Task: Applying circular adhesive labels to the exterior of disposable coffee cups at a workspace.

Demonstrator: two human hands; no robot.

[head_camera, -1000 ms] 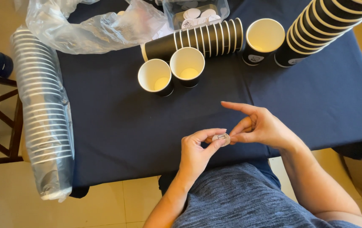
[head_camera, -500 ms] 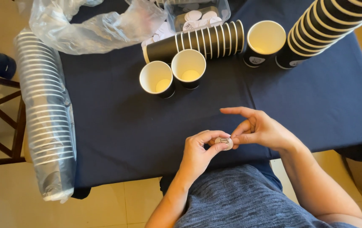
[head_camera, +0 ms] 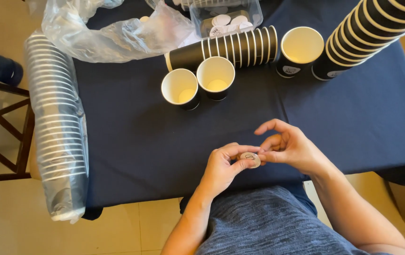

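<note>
Left hand [head_camera: 222,166] pinches small round sticker [head_camera: 250,158] thumb-to-forefinger, over near edge of dark blue tablecloth [head_camera: 131,137]. Right hand [head_camera: 291,147] fingertips touch sticker's right edge, other fingers loosely curled. Beyond: two open black paper cups [head_camera: 198,85] upright. Farther: lying cup stack [head_camera: 226,48], single cup [head_camera: 299,51], clear sticker box [head_camera: 226,16], wrapped cup sleeve [head_camera: 56,123] left.

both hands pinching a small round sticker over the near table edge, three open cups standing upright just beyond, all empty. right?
Almost. The head view shows both hands, left hand and right hand, on the round sticker, but only two open cups stand just beyond; a third stands farther back.
</note>
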